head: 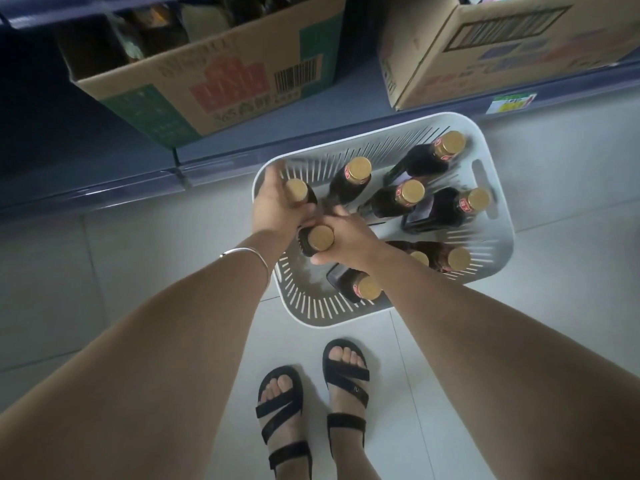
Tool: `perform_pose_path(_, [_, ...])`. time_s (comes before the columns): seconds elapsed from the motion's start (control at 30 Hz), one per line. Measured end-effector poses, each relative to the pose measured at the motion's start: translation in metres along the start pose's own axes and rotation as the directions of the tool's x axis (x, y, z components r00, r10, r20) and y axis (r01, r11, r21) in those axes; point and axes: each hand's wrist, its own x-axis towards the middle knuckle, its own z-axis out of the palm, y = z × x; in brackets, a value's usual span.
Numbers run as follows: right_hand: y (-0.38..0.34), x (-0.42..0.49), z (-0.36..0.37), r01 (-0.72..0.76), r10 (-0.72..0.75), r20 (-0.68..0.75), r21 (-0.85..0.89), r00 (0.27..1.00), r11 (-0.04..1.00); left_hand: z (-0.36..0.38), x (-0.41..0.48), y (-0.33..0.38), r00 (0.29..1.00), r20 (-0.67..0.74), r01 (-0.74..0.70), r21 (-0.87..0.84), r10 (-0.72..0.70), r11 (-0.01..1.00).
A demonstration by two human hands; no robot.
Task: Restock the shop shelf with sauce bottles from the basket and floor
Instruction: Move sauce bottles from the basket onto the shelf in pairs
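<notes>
The fingers of the left hand (277, 202) are curled round the neck of a dark sauce bottle (296, 190) with a gold cap; they grip it just under the cap. The fingers of the right hand (346, 237) are curled round a second bottle (321, 237) of the same kind, with the thumb on the near side. The two hands are right next to each other. Both held bottles are upright, at the left end of the basket (381, 121); I cannot tell if they stand on its bottom or are lifted a bit.

A thin silver bangle (249, 252) sits on the left wrist.

Seven other bottles (359, 169) are in the basket too, all dark with gold caps; some have a red band at the neck; some lean to the side; the right arm hides part of the near ones. The basket is pale grey with slots in its walls and a handle hole at the right end.

The basket stands on the pale tiled floor (138, 254), just in front of the blue bottom shelf (104, 188). Two cardboard boxes (207, 88) sit on that shelf; the left one is open, and what is inside is too dark and blurry to tell. A small yellow and green price tag (509, 102) is on the shelf edge by the right box.

Two feet in black sandals (282, 410) stand on the floor near the basket.
</notes>
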Motion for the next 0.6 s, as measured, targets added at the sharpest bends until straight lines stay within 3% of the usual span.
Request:
perform_pose_path(0.07, [0.002,0.004,0.002,0.002,-0.003,0.014,0.028,1.000,1.000,0.006,0.003,-0.001,0.999,-0.007,0.035,-0.061,-0.036,0.997])
perform_pose_path(0.23, [0.009,0.011,0.007,-0.045,0.039,0.029,0.229,0.999,0.972,0.020,0.011,-0.008,0.992,0.059,0.111,-0.012,-0.110,0.994])
perform_pose_path(0.4, [0.004,-0.006,-0.011,-0.084,0.161,-0.132,0.458,0.978,0.885,0.011,0.003,0.008,0.990,-0.056,0.127,0.019,-0.126,0.992])
perform_pose_path(0.6, [-0.017,-0.041,-0.059,-0.141,0.289,-0.140,0.629,0.947,0.765,-0.020,-0.024,0.063,0.977,-0.151,0.160,0.048,-0.151,0.986])
